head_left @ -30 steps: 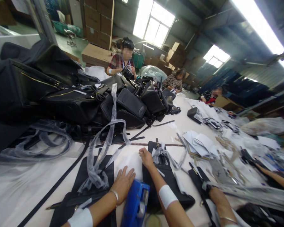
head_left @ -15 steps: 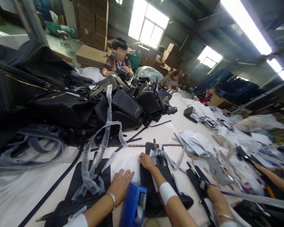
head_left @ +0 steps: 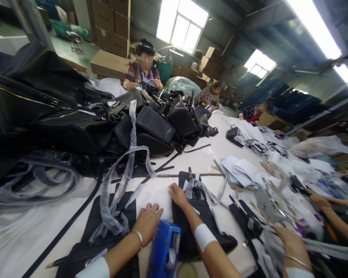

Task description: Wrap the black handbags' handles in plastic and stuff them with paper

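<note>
My left hand (head_left: 147, 222) lies flat with fingers spread on a white sheet of wrapping (head_left: 161, 200) over the table. My right hand (head_left: 178, 194) is closed, pinching the edge of that white sheet beside a black leather bag (head_left: 203, 220) lying flat. A blue tape dispenser (head_left: 165, 251) sits between my forearms. Clear plastic strips (head_left: 124, 181) trail over a black piece (head_left: 104, 216) to the left of my left hand.
A big heap of black bags (head_left: 75, 119) fills the left and middle of the white table (head_left: 23, 231). A co-worker's hands (head_left: 291, 241) work at the right among paper tags (head_left: 243, 172) and scraps. Other people sit at the far end by cardboard boxes (head_left: 116, 23).
My hands have hardly moved; the view shifted slightly. The co-worker's hand at the right has lifted and moved rightward off the black strap.
</note>
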Action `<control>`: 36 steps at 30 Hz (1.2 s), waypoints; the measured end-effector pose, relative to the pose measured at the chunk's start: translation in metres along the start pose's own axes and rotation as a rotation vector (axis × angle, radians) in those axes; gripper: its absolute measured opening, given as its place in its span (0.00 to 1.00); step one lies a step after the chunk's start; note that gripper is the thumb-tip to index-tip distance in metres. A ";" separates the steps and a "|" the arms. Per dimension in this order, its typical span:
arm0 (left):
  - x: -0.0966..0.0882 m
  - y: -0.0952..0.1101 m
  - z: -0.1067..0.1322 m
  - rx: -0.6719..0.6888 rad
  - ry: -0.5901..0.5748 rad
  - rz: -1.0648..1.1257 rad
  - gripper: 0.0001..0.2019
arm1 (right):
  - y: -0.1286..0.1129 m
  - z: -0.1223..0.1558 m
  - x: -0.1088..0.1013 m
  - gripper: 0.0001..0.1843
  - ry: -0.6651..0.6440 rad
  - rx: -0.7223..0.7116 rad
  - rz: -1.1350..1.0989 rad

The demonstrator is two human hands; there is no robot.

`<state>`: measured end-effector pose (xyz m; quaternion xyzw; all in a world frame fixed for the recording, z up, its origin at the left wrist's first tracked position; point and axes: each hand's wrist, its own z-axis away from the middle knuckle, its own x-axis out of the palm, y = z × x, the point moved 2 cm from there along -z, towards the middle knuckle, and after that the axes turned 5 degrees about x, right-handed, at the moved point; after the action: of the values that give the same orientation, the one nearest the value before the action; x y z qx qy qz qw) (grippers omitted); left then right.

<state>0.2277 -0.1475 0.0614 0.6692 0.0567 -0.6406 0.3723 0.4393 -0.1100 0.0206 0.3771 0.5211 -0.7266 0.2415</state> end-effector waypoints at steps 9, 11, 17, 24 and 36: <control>0.009 -0.015 -0.002 -0.166 0.145 0.167 0.32 | -0.013 0.015 -0.015 0.13 -0.011 -0.099 0.114; 0.014 -0.019 -0.003 -0.195 0.161 0.195 0.33 | -0.020 0.024 -0.019 0.17 0.010 -0.142 0.132; 0.016 -0.028 -0.005 -0.252 0.167 0.275 0.30 | -0.039 0.050 -0.019 0.21 -0.106 -0.286 0.179; 0.007 -0.026 -0.001 -0.165 0.126 0.281 0.24 | -0.038 0.058 -0.015 0.14 -0.085 -0.262 0.164; 0.002 -0.025 -0.004 -0.135 0.159 0.301 0.18 | -0.014 0.057 -0.022 0.15 -0.078 -0.104 -0.107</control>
<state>0.2171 -0.1283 0.0483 0.6921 0.0281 -0.5177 0.5022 0.4256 -0.1596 0.0560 0.3071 0.5679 -0.7244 0.2417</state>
